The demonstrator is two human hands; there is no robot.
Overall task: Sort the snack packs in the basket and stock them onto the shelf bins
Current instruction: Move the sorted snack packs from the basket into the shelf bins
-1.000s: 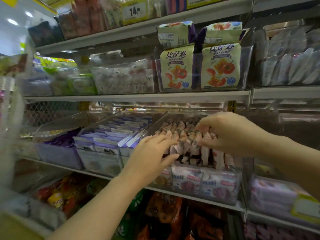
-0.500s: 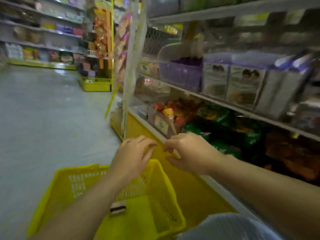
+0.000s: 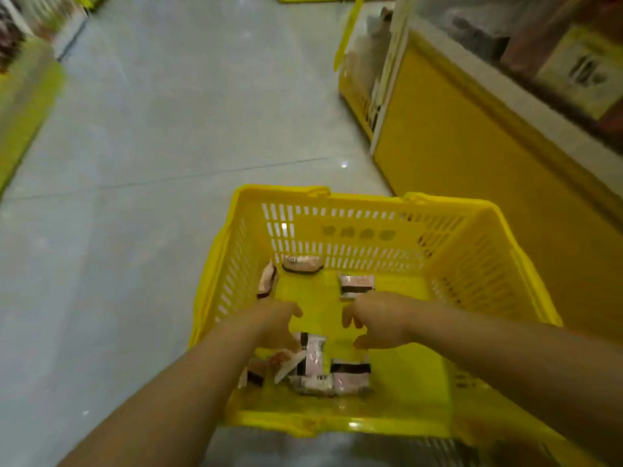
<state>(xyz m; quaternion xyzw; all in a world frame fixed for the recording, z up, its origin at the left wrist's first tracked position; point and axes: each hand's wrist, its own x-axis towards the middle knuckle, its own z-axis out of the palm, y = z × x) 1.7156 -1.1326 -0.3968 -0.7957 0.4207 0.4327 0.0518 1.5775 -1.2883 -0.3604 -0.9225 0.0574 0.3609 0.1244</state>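
Reaching into the basket (image 3: 357, 230), left hand (image 3: 269, 323) and right hand (image 3: 376, 323) loosely open and empty, you may fumble scattered packs (image 3: 350, 377).

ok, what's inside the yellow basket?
Pink-and-white snack packs lie loose on the basket floor: some by the far wall, a cluster nearer. The left hand and right hand cover the middle; anything beneath them is hidden.

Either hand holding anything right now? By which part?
Right hand holds nothing. Left hand is over a snack pack in the basket; whether it grips cannot be told.
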